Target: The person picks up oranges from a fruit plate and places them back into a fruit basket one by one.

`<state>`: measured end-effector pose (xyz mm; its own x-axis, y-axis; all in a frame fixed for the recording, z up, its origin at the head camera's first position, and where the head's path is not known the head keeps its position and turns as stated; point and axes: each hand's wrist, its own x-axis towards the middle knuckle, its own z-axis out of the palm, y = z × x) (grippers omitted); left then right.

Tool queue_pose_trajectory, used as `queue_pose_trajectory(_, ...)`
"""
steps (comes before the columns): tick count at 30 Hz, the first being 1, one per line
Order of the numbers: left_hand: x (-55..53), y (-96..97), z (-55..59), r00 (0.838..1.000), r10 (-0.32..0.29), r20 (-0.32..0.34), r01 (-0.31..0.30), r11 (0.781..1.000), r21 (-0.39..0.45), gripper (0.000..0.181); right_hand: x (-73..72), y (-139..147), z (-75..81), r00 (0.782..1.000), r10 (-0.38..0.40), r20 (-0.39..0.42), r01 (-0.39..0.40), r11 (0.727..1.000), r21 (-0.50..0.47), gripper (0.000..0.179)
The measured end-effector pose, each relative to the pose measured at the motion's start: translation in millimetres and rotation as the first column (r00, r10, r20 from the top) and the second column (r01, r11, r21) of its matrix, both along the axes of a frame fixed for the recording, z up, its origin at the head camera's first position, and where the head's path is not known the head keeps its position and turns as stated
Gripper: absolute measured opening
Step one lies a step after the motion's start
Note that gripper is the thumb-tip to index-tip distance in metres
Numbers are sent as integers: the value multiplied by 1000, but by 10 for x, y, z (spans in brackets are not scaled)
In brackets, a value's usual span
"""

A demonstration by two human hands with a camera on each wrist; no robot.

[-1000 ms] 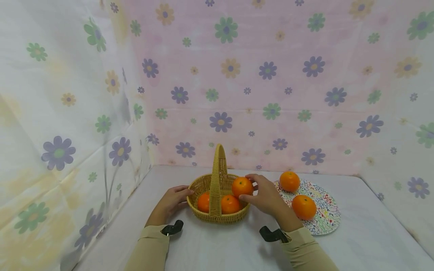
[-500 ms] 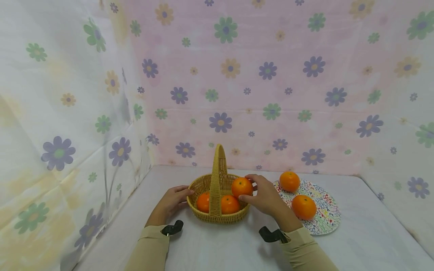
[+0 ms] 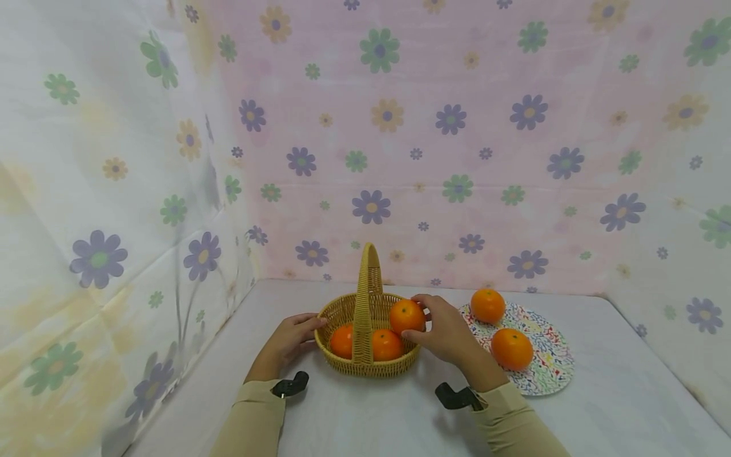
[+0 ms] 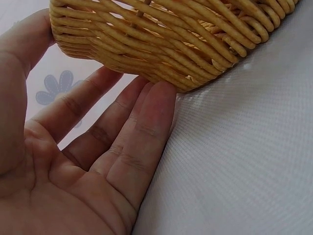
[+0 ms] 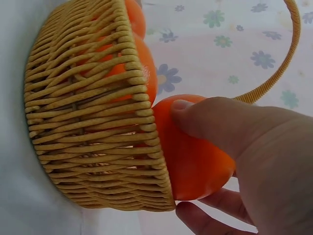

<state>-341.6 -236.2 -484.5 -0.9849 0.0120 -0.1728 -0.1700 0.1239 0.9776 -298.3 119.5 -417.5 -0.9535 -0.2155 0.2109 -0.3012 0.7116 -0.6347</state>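
A yellow wicker basket point(image 3: 374, 369) with a tall arched handle stands on the white table. My left hand point(image 3: 292, 338) holds its left side, thumb at the rim and fingers against the lower wall in the left wrist view. My right hand point(image 3: 448, 333) grips an orange point(image 3: 407, 315) at the basket's right rim, thumb on one side and fingers partly hidden behind it. In the right wrist view this orange point(image 5: 193, 152) sits against the rim. Inside the basket lie a left orange point(image 3: 341, 343), partly behind the handle, and a right orange point(image 3: 387, 346).
To the right, a round plate point(image 3: 551, 355) with a colourful pattern bears a far orange point(image 3: 488, 306) and a near orange point(image 3: 512, 349). My right forearm crosses the plate's left edge. Flowered cloth walls point(image 3: 422, 171) enclose the table point(image 3: 354, 419) at the back and sides.
My right hand and the orange in it have shifted very slightly left. The left hand and the basket look unmoved.
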Motion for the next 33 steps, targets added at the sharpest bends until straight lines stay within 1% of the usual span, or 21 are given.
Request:
queue_pose_trajectory(4, 9, -4, 4, 1000, -7, -3, 7, 1000, 2, 54, -4, -12, -52, 1000, 20, -23, -19, 998, 56, 70)
queue_pose_trajectory(7, 18, -4, 7, 1000, -10, -6, 10, 1000, 5, 53, -7, -12, -85, 999, 29, -34, -26, 997, 78, 69)
queue_pose_trajectory(14, 5, -16, -8, 1000, -22, -18, 23, 999, 33, 53, 1, -4, -81, 999, 37, -29, -35, 997, 68, 68)
queue_pose_trajectory(17, 8, -20, -8, 1000, -19, -20, 19, 999, 37, 54, 5, -10, -74, 999, 41, -26, -39, 997, 66, 66)
queue_pose_trajectory(23, 12, -19, 2, 1000, -21, -17, 22, 999, 40, 53, -1, -13, -88, 999, 40, -2, -39, 994, 101, 63)
queue_pose_trajectory(28, 14, -18, 3, 1000, -21, -21, 22, 999, 35, 51, 5, -23, -95, 999, 43, -11, -42, 992, 118, 63)
queue_pose_trajectory(33, 6, -13, 3, 1000, -21, -15, 21, 999, 45, 49, 17, -38, -92, 999, 46, -2, -45, 990, 135, 62)
